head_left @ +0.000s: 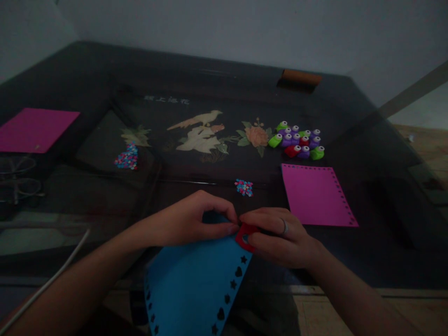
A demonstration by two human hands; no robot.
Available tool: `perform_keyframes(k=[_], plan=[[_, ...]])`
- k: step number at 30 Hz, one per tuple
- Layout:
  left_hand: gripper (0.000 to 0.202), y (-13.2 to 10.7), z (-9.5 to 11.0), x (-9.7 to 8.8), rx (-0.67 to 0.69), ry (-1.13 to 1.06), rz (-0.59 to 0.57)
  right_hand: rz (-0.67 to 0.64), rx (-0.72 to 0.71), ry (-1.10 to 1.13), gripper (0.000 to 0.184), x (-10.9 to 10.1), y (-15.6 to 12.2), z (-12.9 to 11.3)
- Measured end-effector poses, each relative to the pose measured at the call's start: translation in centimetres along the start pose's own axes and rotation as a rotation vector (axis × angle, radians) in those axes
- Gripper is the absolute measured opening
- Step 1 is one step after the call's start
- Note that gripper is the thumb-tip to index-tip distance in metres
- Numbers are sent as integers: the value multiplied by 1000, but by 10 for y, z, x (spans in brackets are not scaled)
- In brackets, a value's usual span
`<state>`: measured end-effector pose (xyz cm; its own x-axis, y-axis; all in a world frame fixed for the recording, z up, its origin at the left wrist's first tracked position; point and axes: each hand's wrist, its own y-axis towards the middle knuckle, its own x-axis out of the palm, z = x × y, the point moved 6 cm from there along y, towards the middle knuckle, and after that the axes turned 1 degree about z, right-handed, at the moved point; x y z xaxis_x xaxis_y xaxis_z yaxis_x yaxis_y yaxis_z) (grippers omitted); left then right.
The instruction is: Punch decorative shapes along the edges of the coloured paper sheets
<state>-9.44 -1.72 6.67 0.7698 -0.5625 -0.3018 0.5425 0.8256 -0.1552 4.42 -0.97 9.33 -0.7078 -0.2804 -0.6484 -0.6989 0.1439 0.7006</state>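
My left hand (196, 219) pinches the top edge of a blue paper sheet (192, 284), fingers closed on it. The sheet hangs over the table's near edge and has heart and star holes along its borders. My right hand (280, 238), with a ring on one finger, grips a small red paper punch (245, 235) set against the sheet's upper right edge. The two hands meet fingertip to fingertip at the punch.
A dark glass table (367, 224) with a bird-and-flower inlay carries a pink sheet (317, 193) with a punched border, a cluster of green, purple and red punches (299, 140), two small confetti piles (244, 187) (128, 157), and another pink sheet (35, 129) at far left.
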Motion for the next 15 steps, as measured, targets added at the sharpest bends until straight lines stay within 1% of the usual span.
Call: perform_keyframes(k=[9,12,15], plan=[[13,0,0,1,8,1,-4,1,40,72,4,-1,3,2],[12,0,0,1,12,-11,-6,-9,44,44,1,-1,2,1],[12,0,1,1,18,-12,-10,-16,39,9,4,0,0,0]])
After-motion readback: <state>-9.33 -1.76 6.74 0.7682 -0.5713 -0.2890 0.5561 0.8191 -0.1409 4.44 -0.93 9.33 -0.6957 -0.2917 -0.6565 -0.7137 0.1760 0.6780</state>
